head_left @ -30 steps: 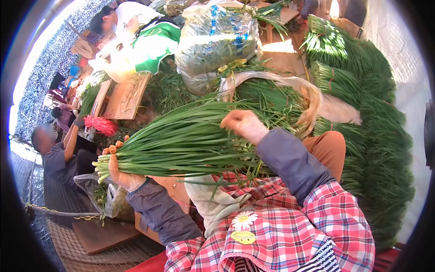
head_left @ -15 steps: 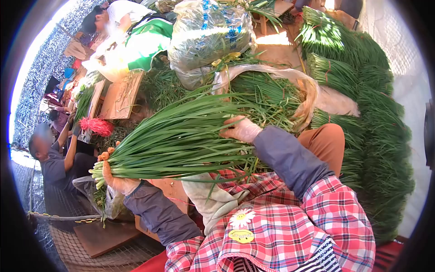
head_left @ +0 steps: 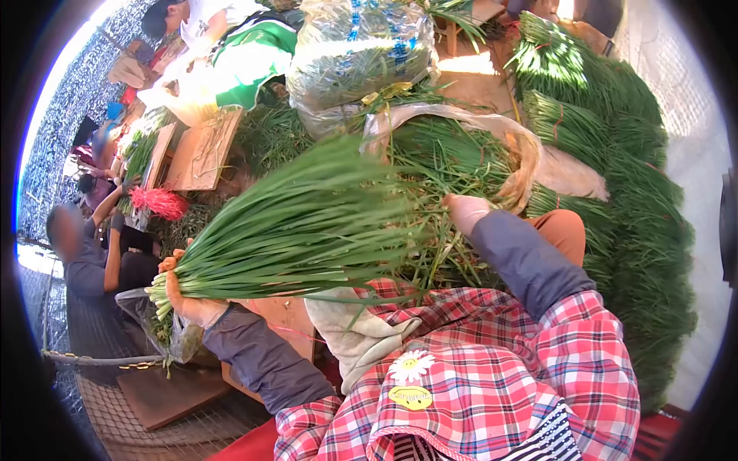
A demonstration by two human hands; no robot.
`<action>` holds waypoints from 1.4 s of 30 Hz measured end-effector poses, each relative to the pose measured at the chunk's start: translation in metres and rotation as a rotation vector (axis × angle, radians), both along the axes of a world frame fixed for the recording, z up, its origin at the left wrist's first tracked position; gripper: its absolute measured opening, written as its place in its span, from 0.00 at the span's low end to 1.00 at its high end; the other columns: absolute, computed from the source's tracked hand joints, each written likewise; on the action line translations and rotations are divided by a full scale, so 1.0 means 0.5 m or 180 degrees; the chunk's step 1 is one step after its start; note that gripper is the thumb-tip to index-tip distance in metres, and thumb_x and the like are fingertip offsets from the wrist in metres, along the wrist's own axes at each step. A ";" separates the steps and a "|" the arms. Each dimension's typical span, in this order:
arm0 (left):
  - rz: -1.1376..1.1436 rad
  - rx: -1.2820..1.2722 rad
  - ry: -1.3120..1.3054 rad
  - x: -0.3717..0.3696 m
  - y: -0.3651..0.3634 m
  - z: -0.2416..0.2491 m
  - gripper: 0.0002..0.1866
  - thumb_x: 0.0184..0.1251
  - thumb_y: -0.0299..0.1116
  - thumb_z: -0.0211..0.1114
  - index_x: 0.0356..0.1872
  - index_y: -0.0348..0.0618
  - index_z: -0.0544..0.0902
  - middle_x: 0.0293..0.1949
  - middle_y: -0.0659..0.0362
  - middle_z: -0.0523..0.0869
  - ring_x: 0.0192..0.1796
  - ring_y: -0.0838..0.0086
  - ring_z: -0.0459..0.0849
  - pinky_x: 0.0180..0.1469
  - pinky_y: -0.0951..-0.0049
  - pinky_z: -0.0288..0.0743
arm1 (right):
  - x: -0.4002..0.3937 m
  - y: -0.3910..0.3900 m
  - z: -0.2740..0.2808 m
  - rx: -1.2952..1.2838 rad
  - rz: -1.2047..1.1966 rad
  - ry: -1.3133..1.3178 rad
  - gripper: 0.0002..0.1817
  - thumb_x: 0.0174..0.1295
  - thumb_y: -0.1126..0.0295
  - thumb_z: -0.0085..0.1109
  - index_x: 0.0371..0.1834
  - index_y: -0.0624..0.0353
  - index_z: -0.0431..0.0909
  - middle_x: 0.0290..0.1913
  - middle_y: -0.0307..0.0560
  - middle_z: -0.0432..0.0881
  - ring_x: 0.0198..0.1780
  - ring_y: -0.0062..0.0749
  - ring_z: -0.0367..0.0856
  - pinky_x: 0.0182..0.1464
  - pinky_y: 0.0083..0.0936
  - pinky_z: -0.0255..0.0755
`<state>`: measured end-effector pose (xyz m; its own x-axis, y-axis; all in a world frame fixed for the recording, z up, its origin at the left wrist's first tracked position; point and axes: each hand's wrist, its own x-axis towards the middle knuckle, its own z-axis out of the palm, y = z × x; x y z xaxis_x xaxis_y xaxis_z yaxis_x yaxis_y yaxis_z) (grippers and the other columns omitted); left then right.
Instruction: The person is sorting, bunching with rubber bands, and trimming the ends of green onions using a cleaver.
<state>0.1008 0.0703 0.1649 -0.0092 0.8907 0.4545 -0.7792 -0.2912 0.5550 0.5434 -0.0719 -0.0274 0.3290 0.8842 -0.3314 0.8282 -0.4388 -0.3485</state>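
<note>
My left hand (head_left: pixel 191 298), in an orange-fingered glove, is wrapped around the pale stem ends of a large bunch of garlic chives (head_left: pixel 300 227). The long green leaves fan out to the right across my lap, their tips blurred. My right hand (head_left: pixel 467 213), in a thin pale glove, is off the bunch, beside the open plastic sack (head_left: pixel 530 165) of loose chives. Its fingers look pinched together; whatever they hold, if anything, is too small to make out. Loose leaves and trimmings (head_left: pixel 442 246) lie below it.
Tied chive bundles (head_left: pixel 646 230) are stacked along the right. A stuffed clear plastic bag (head_left: pixel 361 61) stands at the back. Wooden boards (head_left: pixel 204 150) and pink-red ties (head_left: pixel 159 203) lie to the left, near a seated co-worker (head_left: pixel 88 253). Another person (head_left: pixel 223 46) bends over behind.
My right hand has come off the leaf tips and moved right, toward the sack. The bunch's tips are swinging, while my left hand keeps its grip, slightly further left.
</note>
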 end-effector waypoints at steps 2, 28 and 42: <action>0.0134 0.0056 0.0000 -0.001 0.002 0.021 0.10 0.59 0.25 0.55 0.42 0.44 0.74 0.41 0.60 0.78 0.53 0.64 0.75 0.67 0.45 0.59 | 0.012 -0.029 0.031 0.0185 0.0250 -0.0607 0.26 0.54 0.67 0.57 0.60 0.44 0.70 0.39 0.51 0.83 0.44 0.47 0.81 0.46 0.38 0.73; 0.0205 0.4614 0.4567 0.308 -0.272 -0.033 0.25 0.47 0.32 0.58 0.52 0.48 0.75 0.51 0.59 0.75 0.59 0.64 0.72 0.65 0.53 0.59 | -0.278 0.037 0.199 -0.1635 0.0226 0.7580 0.32 0.50 0.59 0.64 0.57 0.62 0.67 0.47 0.48 0.77 0.48 0.38 0.76 0.56 0.37 0.71; -0.1792 -0.2045 0.1756 0.253 -0.243 -0.196 0.38 0.53 0.22 0.66 0.65 0.42 0.58 0.52 0.56 0.72 0.52 0.69 0.75 0.45 0.70 0.77 | -0.363 0.098 0.196 0.0773 -0.0230 0.6031 0.33 0.45 0.65 0.70 0.55 0.64 0.69 0.47 0.50 0.79 0.44 0.40 0.81 0.48 0.35 0.77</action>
<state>0.2271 -0.0509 0.0671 0.5531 0.7781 -0.2976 -0.2990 0.5188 0.8009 0.3618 -0.0227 0.0706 -0.2303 0.9633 -0.1377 -0.6717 -0.2597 -0.6938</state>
